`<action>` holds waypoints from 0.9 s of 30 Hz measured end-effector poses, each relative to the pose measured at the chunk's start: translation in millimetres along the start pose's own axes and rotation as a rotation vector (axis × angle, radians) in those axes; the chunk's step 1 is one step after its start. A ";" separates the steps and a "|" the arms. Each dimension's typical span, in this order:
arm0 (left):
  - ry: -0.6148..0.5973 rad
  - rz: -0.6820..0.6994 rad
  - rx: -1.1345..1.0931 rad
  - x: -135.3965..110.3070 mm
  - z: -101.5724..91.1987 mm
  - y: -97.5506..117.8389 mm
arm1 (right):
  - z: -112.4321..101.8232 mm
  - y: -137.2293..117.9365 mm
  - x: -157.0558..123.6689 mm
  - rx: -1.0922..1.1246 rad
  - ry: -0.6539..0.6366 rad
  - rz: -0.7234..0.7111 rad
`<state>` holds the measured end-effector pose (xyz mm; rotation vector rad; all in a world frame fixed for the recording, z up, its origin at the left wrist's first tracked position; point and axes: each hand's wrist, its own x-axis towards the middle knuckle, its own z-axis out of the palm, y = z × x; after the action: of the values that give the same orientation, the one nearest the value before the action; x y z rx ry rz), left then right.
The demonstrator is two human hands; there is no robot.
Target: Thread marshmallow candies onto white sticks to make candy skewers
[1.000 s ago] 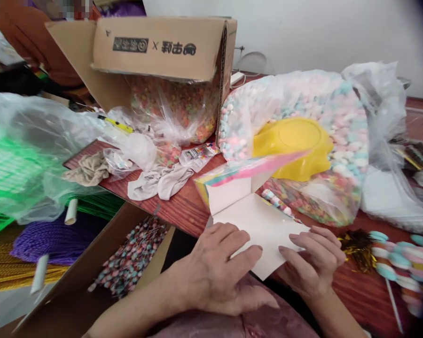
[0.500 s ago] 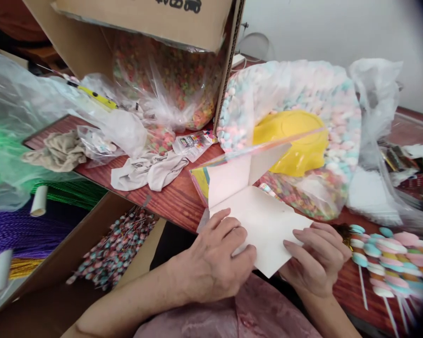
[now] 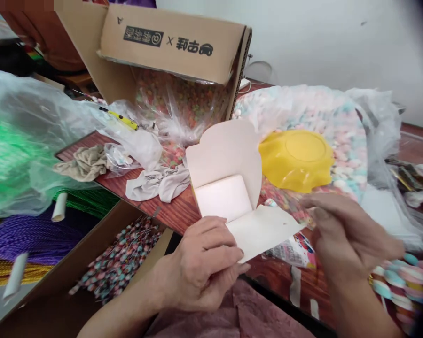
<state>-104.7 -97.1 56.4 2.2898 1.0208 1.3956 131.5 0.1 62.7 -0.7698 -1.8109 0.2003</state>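
A partly unfolded cardboard box (image 3: 225, 159), its plain whitish inside facing me, has a rounded scalloped panel standing up at the back. My left hand (image 3: 207, 263) is closed on the near edge of its front flap (image 3: 264, 227), thumb below and fingers on top. My right hand (image 3: 348, 234), slightly blurred, has thumb and forefinger pinched at the flap's right corner. Blur partly hides that contact. Behind the box a yellow wavy-edged plastic dish (image 3: 296, 159) lies upside down on a big bag of pastel marshmallows (image 3: 348, 145).
Marshmallow skewers (image 3: 398, 281) lie at the right. A large carton (image 3: 172, 44) with bagged coloured candy stands at the back. Grey gloves (image 3: 158, 183) and a yellow cutter (image 3: 123, 119) lie left. Below, an open carton (image 3: 52, 295) holds many small beaded sticks (image 3: 116, 258).
The rounded back panel now stands opened upward and faces me. My right hand has moved up and right, fingers now pinched. The view has tilted up, showing more of the carton.
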 end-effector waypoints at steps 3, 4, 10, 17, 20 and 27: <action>-0.020 -0.032 -0.051 -3.1 -10.2 1.6 | 4.8 9.7 24.4 0.095 -0.194 0.126; -0.033 -0.038 -0.063 -4.3 -13.1 1.7 | 8.3 13.1 30.9 0.104 -0.298 0.112; -0.130 -0.008 -0.069 -11.1 -22.6 -2.6 | 41.1 24.5 50.8 -0.076 -0.782 -0.018; -0.237 0.000 0.010 -15.3 -19.3 -10.2 | 57.6 20.6 57.2 -0.200 -0.903 -0.197; -0.269 -0.009 0.020 -16.1 -17.5 -12.3 | 67.7 14.6 57.5 -0.257 -1.014 -0.359; -0.227 0.005 -0.008 -18.4 -17.4 -13.5 | 105.0 18.1 51.6 -0.459 -1.199 -0.419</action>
<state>-130.7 -102.3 45.3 2.3795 0.9372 1.1065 35.2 68.5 54.4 -0.5677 -3.1868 -0.0736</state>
